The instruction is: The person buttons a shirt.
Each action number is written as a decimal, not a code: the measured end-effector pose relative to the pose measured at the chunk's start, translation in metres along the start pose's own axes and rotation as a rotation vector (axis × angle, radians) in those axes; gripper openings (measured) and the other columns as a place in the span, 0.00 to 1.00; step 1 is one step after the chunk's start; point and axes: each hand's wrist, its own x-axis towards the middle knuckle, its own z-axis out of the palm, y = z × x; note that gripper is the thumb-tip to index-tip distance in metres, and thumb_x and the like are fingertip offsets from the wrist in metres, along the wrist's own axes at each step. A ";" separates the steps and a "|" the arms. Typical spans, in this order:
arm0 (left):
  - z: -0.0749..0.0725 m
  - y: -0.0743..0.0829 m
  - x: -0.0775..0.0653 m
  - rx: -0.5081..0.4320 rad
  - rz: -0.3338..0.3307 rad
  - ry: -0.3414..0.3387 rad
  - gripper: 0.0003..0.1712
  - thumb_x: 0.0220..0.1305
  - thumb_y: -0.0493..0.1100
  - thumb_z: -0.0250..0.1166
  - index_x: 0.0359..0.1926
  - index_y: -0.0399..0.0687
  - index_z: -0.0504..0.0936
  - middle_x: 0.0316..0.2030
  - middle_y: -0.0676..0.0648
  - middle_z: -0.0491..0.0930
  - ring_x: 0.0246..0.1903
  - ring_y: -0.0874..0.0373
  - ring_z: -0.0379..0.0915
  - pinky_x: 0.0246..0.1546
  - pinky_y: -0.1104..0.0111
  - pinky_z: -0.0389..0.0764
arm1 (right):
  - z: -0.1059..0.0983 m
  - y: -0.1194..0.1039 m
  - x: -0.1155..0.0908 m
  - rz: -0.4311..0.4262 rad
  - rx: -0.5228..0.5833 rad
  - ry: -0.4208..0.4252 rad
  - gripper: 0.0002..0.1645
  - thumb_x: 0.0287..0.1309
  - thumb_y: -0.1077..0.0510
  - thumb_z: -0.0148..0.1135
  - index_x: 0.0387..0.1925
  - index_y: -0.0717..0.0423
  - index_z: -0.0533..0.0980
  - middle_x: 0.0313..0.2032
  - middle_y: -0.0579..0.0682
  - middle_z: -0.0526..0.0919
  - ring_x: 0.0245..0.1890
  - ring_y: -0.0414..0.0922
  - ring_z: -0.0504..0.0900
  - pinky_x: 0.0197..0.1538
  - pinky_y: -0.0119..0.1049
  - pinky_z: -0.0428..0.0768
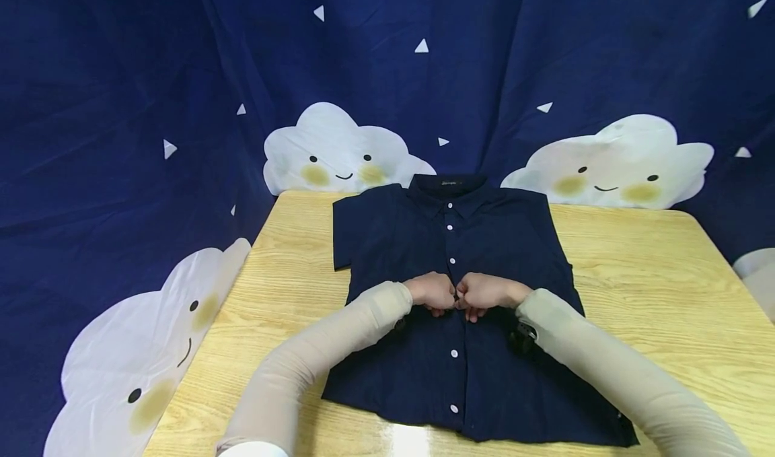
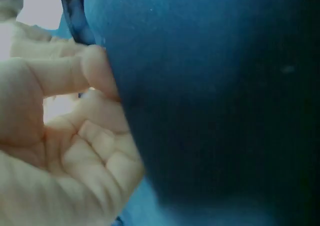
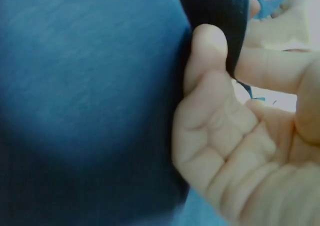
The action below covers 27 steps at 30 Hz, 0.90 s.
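A dark navy short-sleeved button-up shirt point(image 1: 393, 241) lies face up, its collar point(image 1: 449, 185) at the far side. Over the middle of its front, my left hand point(image 1: 432, 291) and right hand point(image 1: 487, 291) meet knuckle to knuckle. In the left wrist view, thumb and finger of the left hand pinch the edge of the dark cloth point(image 2: 200, 86). The right wrist view has the right hand pinching the front edge of the shirt point(image 3: 100, 76) too. White buttons show above the hands and below, such as the lower button point(image 1: 454, 353); any button between the fingers is hidden.
Beneath the shirt is a light wood-grain table point(image 1: 642, 275) with rounded far corners. A dark blue curtain point(image 1: 375, 60) printed with white clouds and small triangles hangs behind it and on the left. Pale sleeves point(image 1: 327, 342) cover both forearms.
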 end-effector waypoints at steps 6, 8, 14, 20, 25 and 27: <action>-0.001 -0.009 -0.001 -0.048 0.058 0.044 0.14 0.61 0.39 0.63 0.18 0.45 0.80 0.14 0.51 0.76 0.13 0.62 0.68 0.15 0.74 0.65 | 0.003 0.002 0.001 -0.021 -0.003 0.017 0.19 0.60 0.67 0.54 0.14 0.56 0.67 0.18 0.54 0.80 0.18 0.45 0.80 0.22 0.32 0.73; -0.001 -0.007 -0.003 0.028 0.075 0.103 0.15 0.61 0.41 0.63 0.17 0.46 0.80 0.13 0.52 0.76 0.13 0.63 0.69 0.15 0.75 0.66 | 0.003 0.001 0.001 -0.012 -0.019 0.059 0.18 0.59 0.67 0.57 0.14 0.56 0.68 0.18 0.53 0.79 0.19 0.45 0.80 0.22 0.32 0.73; 0.002 -0.005 -0.006 -0.035 0.047 0.128 0.17 0.61 0.39 0.61 0.15 0.46 0.76 0.12 0.50 0.75 0.14 0.60 0.71 0.15 0.73 0.67 | 0.004 0.002 0.002 0.012 0.029 0.122 0.17 0.54 0.66 0.62 0.14 0.56 0.70 0.17 0.50 0.77 0.19 0.44 0.80 0.23 0.32 0.74; 0.002 -0.013 -0.001 -0.274 0.026 0.029 0.17 0.62 0.34 0.60 0.16 0.42 0.76 0.14 0.50 0.73 0.15 0.62 0.69 0.16 0.74 0.64 | 0.005 0.005 0.004 0.010 0.071 0.063 0.19 0.58 0.67 0.57 0.13 0.56 0.69 0.15 0.52 0.77 0.17 0.43 0.78 0.21 0.31 0.70; 0.000 -0.013 -0.003 -0.333 0.034 -0.002 0.14 0.63 0.32 0.58 0.20 0.38 0.78 0.17 0.49 0.74 0.17 0.62 0.71 0.18 0.75 0.66 | 0.003 0.005 0.004 0.003 0.082 0.052 0.19 0.59 0.68 0.56 0.14 0.57 0.68 0.15 0.51 0.76 0.18 0.42 0.78 0.22 0.31 0.71; 0.000 -0.012 -0.004 -0.324 0.032 -0.003 0.13 0.63 0.32 0.57 0.20 0.38 0.78 0.17 0.49 0.74 0.18 0.61 0.72 0.18 0.75 0.67 | 0.002 0.005 0.005 0.001 0.105 0.047 0.19 0.60 0.67 0.56 0.14 0.57 0.68 0.16 0.51 0.75 0.19 0.42 0.78 0.24 0.31 0.72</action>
